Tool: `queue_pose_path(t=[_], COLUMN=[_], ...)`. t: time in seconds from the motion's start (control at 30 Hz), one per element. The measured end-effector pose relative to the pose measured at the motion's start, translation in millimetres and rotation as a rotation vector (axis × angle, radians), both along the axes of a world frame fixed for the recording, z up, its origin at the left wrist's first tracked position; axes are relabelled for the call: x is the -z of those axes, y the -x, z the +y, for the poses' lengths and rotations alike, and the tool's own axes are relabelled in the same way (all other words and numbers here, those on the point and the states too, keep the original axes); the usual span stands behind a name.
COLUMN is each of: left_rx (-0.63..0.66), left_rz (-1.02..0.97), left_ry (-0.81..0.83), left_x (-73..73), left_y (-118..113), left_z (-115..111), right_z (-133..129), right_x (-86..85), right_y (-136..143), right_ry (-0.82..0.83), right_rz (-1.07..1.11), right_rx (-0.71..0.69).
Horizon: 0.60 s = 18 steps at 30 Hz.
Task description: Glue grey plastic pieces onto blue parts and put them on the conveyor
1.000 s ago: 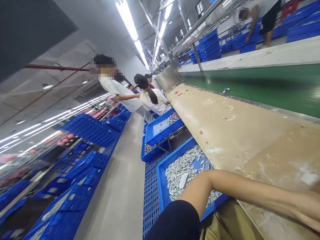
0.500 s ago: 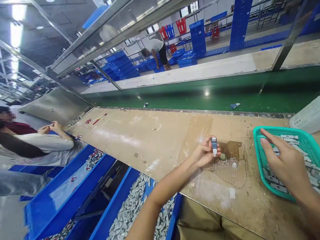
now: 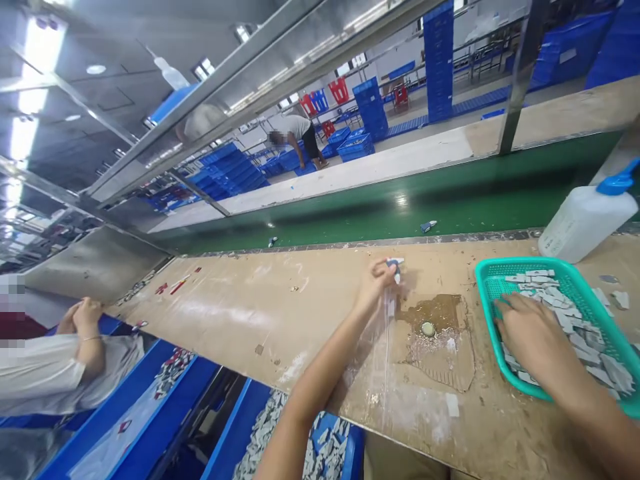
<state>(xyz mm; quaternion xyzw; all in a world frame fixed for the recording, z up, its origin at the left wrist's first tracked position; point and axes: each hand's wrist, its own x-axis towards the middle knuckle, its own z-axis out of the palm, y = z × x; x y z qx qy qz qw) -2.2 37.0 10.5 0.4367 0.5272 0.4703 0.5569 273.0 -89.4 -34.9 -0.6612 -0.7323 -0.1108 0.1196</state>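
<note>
My left hand (image 3: 381,275) is raised over the far side of the workbench, its fingers closed on a small dark-blue and white part (image 3: 395,268). My right hand (image 3: 533,333) reaches into the green basket (image 3: 487,340), among loose grey-white pieces (image 3: 575,323); its fingertips are partly hidden, and what they hold, if anything, cannot be made out. Between the hands, a small round dish (image 3: 429,329) sits on a stained cardboard patch (image 3: 450,370).
A white bottle with a blue cap (image 3: 583,220) stands behind the basket. Two small parts lie on the green belt (image 3: 345,223). Below the bench is a blue bin (image 3: 225,427) of pieces. A co-worker (image 3: 65,363) sits at left; another person bends down in the background.
My left hand has moved away from the dish toward the belt, still holding the part, which is now turned. My right hand has lowered into the basket. The view has shifted.
</note>
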Motion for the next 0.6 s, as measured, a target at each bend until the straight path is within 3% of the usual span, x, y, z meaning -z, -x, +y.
queue_pose_path(t=[0.1, 0.2, 0.27, 0.43, 0.6], left_rx=[-0.106, -0.194, -0.238, -0.275, -0.130], left_rz=[0.161, 0.308, 0.392, 0.560, 0.656], left_ry=[-0.059, -0.092, -0.112, -0.204, -0.271], left_x=[0.9, 0.7, 0.2, 4.8, 15.0], left_y=[-7, -19, -28, -55, -87], left_z=[63, 116, 139, 153, 143], right_z=[-3, -4, -3, 2, 1], right_x=[-2.2, -1.7, 3.1, 7.9, 8.6], right_y=[6, 3, -2, -11, -13], right_ry=[0.081, -0.001, -0.051, -0.013, 0.001], right_rz=[0.026, 0.062, 0.067, 0.053, 0.219], right_rx=[0.006, 0.048, 0.069, 0.009, 0.014])
